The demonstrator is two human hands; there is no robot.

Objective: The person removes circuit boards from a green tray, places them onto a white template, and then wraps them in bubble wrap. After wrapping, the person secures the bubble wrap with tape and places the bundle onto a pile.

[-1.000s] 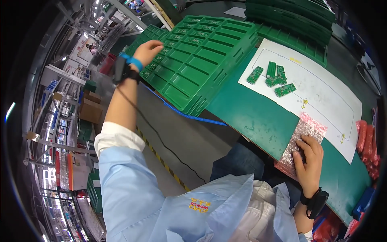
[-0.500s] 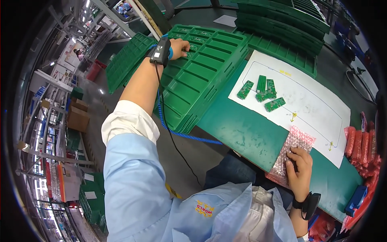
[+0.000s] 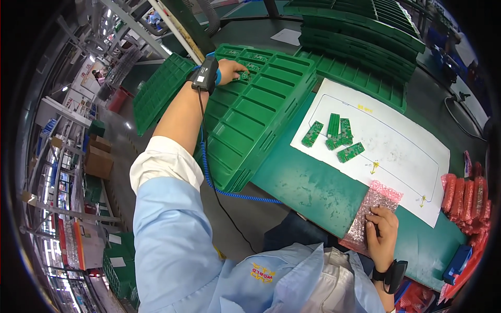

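Note:
My left hand is closed at the far end of the green compartment tray, its fingertips pinching a small green circuit board. Several similar boards sit in the far compartments beside it. At the lower right, my right hand rests on a pink bubble-wrap bag, fingers loosely bent and apart from the thumb, on top of the bag. A loose group of green circuit boards lies on the white paper sheet beyond the bag.
Stacked green trays stand at the far right. Rolled pink bubble-wrap bags lie at the right edge, near a blue object. A blue coiled cord hangs past the near tray. Another green tray leans at left.
My left hand has drawn slightly nearer, and a circuit board now shows at its fingertips. My right hand remains on the bubble-wrap bag. The whole view has shifted a little.

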